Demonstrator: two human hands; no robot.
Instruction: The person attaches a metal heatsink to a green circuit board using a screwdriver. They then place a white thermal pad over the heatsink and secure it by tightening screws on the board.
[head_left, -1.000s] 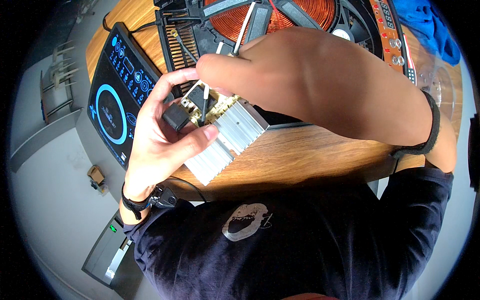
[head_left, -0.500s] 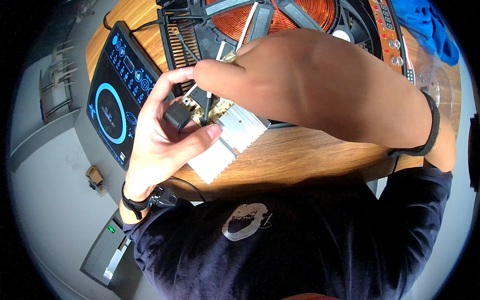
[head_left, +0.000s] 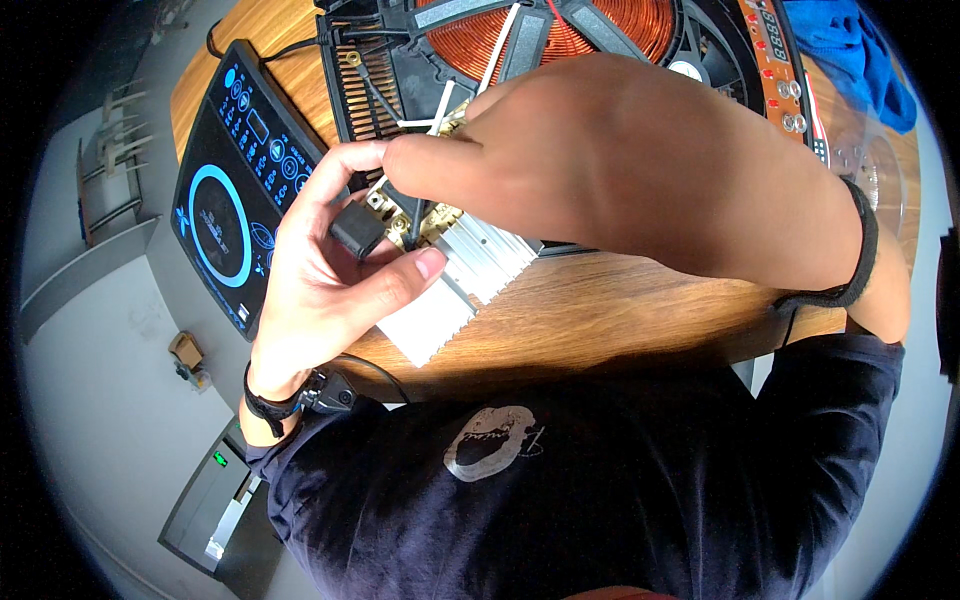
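My left hand (head_left: 330, 250) grips a circuit board (head_left: 440, 222) by its near left side, thumb on top, fingers curled under. Silver finned heat sinks (head_left: 490, 250) and a black block-shaped component (head_left: 357, 231) are fixed to this board. A black-sleeved lead (head_left: 417, 218) ends on the board near my left thumb. Bent over the board's far side, my right hand (head_left: 500, 140) has its thumb and fingers drawn together close to my left fingertips. What they pinch is hidden behind the hand. White wires (head_left: 440, 110) come out beside the right hand.
Beyond my hands lies an open black cooker housing (head_left: 400, 60) with a copper coil (head_left: 470, 40). A loose ring terminal (head_left: 353, 60) rests over its vents. At left is a black control panel (head_left: 240, 180); at right, an orange display board (head_left: 775, 70) and blue cloth (head_left: 850, 50).
My right thumb has come slightly down and left over the black-sleeved lead, hiding its white upper part. The white wires beside that hand have shifted. My left hand keeps its hold.
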